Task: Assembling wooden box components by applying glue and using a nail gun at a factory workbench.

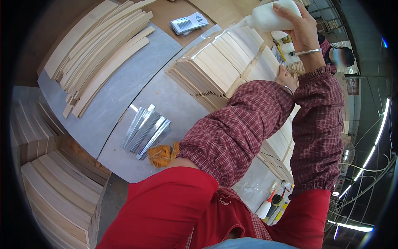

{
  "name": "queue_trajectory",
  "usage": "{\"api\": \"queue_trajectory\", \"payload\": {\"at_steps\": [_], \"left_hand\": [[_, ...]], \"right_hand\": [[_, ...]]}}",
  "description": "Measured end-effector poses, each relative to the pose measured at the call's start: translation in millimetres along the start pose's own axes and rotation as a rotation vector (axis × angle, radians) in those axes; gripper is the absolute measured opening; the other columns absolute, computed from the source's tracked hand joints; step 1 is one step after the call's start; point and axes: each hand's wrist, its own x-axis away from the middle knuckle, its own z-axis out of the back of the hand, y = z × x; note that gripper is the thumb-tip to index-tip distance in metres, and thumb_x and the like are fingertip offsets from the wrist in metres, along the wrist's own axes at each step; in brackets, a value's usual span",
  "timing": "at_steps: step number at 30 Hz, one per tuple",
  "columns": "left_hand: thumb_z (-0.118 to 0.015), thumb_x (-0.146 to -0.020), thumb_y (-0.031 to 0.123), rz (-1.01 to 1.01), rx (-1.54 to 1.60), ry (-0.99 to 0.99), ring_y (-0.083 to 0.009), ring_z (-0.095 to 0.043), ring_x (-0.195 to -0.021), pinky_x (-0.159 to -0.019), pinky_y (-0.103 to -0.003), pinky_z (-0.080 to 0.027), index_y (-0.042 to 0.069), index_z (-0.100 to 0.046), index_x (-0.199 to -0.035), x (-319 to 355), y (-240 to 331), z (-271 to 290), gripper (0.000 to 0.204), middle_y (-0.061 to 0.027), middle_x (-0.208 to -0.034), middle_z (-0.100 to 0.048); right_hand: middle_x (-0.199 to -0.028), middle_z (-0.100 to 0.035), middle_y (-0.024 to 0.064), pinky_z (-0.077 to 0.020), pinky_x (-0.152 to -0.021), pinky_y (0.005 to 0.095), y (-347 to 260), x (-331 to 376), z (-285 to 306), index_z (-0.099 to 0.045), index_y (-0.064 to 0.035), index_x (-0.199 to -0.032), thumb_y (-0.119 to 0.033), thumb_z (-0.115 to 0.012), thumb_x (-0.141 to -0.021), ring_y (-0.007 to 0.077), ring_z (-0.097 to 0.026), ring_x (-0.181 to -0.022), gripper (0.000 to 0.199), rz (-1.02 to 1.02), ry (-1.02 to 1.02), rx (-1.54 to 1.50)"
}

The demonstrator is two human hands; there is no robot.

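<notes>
Fingers of the right hand (299,25) grip a white glue bottle (271,17), nozzle pointing left over stacked wood slats (215,62); left hand (286,78) rests on them, its fingers' state unclear.

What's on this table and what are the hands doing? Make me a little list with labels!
right hand: right hand grips a white squeeze bottle, nozzle pointing left over the wood
left hand: left hand rests on the stack of thin wooden slats
table: grey table
far left of table: pile of long curved wooden strips
middle of table: bundle of metal strips beside an orange cloth
far edge: small printed box
lower right: more bottles
sleeves: red checked sleeve covers
</notes>
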Motion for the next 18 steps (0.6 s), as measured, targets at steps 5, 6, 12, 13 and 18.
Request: {"api": "queue_trajectory", "payload": {"at_steps": [5, 6, 12, 13, 18], "left_hand": [[-0.039, -0.091, 0.034, -0.016, -0.001, -0.015, -0.0306, -0.037, -0.124, -0.103, -0.060, -0.014, 0.019, -0.045, -0.127, 11, -1, 1, 0.040, -0.0110, -0.128, -0.049], [-0.039, -0.091, 0.034, -0.018, -0.001, -0.019, -0.0307, -0.037, -0.124, -0.103, -0.060, -0.014, 0.019, -0.045, -0.127, 10, -3, 3, 0.040, -0.0111, -0.128, -0.049], [-0.041, -0.090, 0.034, -0.046, 0.000, -0.032, -0.0312, -0.037, -0.124, -0.103, -0.062, -0.013, 0.020, -0.045, -0.127, 17, -5, 11, 0.040, -0.0117, -0.127, -0.050], [-0.041, -0.090, 0.034, -0.050, 0.000, -0.035, -0.0313, -0.037, -0.124, -0.103, -0.062, -0.013, 0.020, -0.045, -0.127, 19, -6, 10, 0.040, -0.0118, -0.126, -0.050], [-0.041, -0.090, 0.036, -0.061, -0.025, -0.029, -0.0314, -0.037, -0.124, -0.102, -0.062, -0.013, 0.020, -0.045, -0.127, 15, -13, 6, 0.041, -0.0115, -0.127, -0.050]], "right_hand": [[-0.089, -0.062, 0.0123, -0.0498, -0.066, 0.0274, 1, -4, 1, -0.058, 0.0003, -0.105, -0.006, -0.066, -0.071, 0.0213, -0.060, -0.077, 0.035, 0.015, 0.046, 0.029], [-0.089, -0.062, 0.0123, -0.0498, -0.066, 0.0275, 1, -5, 0, -0.058, 0.0002, -0.105, -0.006, -0.066, -0.071, 0.0213, -0.060, -0.076, 0.035, 0.020, 0.056, 0.036], [-0.089, -0.062, 0.0126, -0.0500, -0.067, 0.0277, 6, -18, 11, -0.058, 0.0001, -0.105, -0.007, -0.065, -0.071, 0.0216, -0.060, -0.077, 0.035, -0.046, 0.085, 0.115], [-0.089, -0.062, 0.0127, -0.0501, -0.067, 0.0278, 5, -16, 10, -0.058, 0.0002, -0.104, -0.007, -0.065, -0.071, 0.0217, -0.060, -0.077, 0.035, -0.026, 0.106, 0.118], [-0.090, -0.062, 0.0130, -0.0505, -0.069, 0.0284, 1, -11, 4, -0.058, 0.0007, -0.104, -0.007, -0.065, -0.071, 0.0223, -0.060, -0.077, 0.035, 0.039, 0.173, 0.127]]}}
